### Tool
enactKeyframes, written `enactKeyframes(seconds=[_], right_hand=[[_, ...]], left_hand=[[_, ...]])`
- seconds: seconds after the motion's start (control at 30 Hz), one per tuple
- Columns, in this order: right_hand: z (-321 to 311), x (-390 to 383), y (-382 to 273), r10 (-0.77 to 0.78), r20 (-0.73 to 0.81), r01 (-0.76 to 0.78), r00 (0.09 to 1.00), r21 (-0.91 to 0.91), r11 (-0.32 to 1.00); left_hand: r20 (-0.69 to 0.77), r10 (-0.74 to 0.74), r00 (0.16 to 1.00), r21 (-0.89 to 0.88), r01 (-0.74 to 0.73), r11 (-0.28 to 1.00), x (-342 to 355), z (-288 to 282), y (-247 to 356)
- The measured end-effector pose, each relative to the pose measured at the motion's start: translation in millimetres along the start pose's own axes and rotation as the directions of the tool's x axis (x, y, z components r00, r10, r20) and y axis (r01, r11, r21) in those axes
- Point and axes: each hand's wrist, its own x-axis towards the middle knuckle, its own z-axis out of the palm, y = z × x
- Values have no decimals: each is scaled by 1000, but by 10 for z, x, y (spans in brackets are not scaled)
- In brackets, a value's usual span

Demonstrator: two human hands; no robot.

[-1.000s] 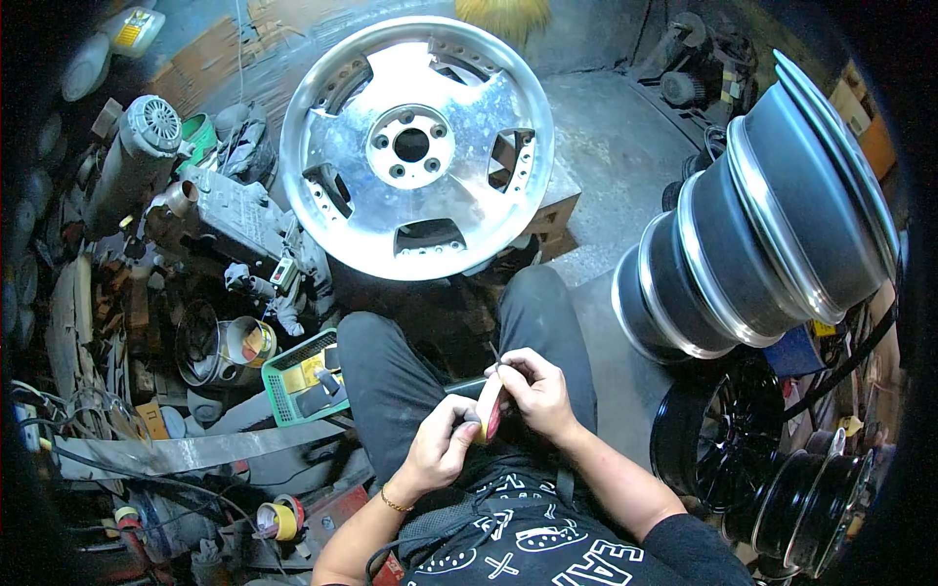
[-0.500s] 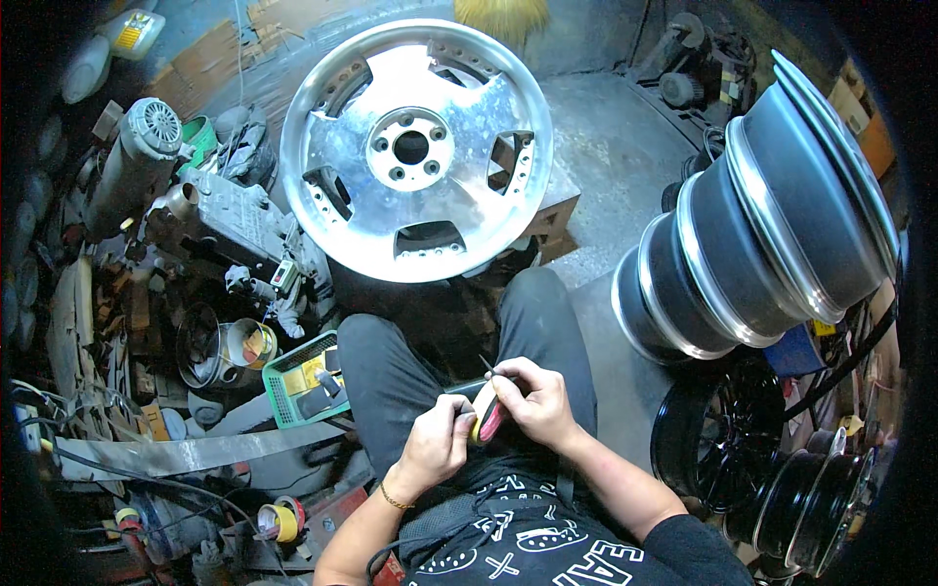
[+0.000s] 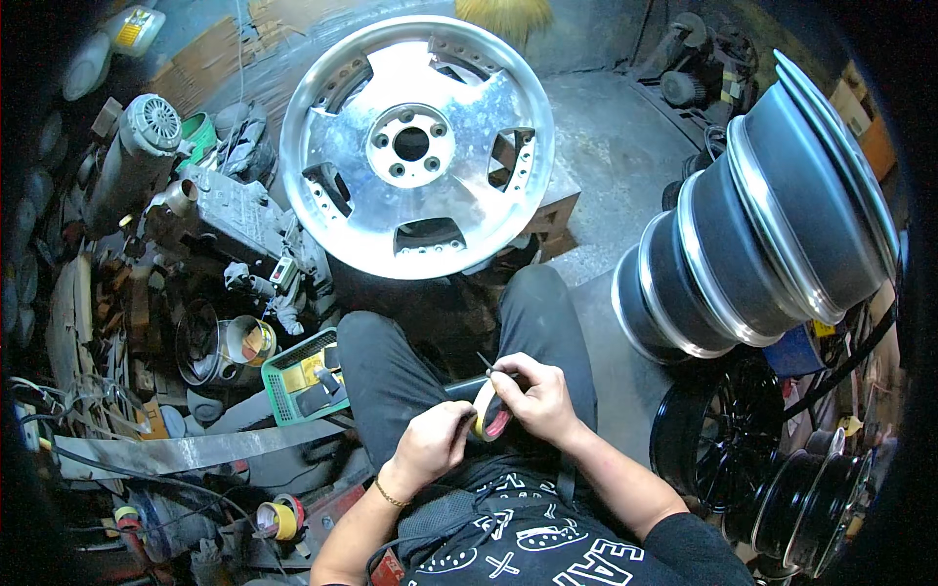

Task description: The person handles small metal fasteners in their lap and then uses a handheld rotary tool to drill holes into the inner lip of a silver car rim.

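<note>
My right hand [image 3: 532, 400] grips a yellow tape roll [image 3: 482, 422] with a reddish inner ring, over my lap between my knees. A thin dark rod [image 3: 485, 362] sticks out at those fingertips; its lower end is hidden. Just left of the roll, my left hand [image 3: 435, 439] is closed, thumb and fingers pinched at the tape's edge; whether a loose end is between them is too small to make out. Beyond my knees lies a polished five-spoke metal wheel [image 3: 366, 225], face up, raised on a support.
Stacked rims [image 3: 782, 215] stand at right, above black wheels [image 3: 674, 439]. A green basket [image 3: 278, 391] with sanding pieces sits by my left leg. Tools and debris crowd the left, with a motor housing [image 3: 156, 127]. Another motor [image 3: 684, 88] stands at the back right.
My left hand has shifted slightly left and up, its fingertips drawing a little away from the roll. The roll has turned in my right hand, showing more of its inside.
</note>
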Motion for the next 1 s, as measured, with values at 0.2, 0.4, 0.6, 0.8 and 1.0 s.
enactKeyframes(seconds=[0.2,0.4,0.6,0.8,1.0], right_hand=[[36,-1,60,44,1,-44,999,46,998],[135,-11,212,213,90,-231,973,317,920],[136,47,77,267,56,-270,962,338,902],[138,60,102,255,35,-250,966,372,894],[97,120,143,320,109,-334,941,455,826]], left_hand=[[-16,-63,998,-56,62,996,-31,79,34],[35,-186,982,-295,187,937,-128,73,67],[-23,-385,923,-711,256,655,-109,148,106],[44,-354,934,-536,321,781,-71,70,56],[111,-130,985,-803,166,572,-57,66,25]])
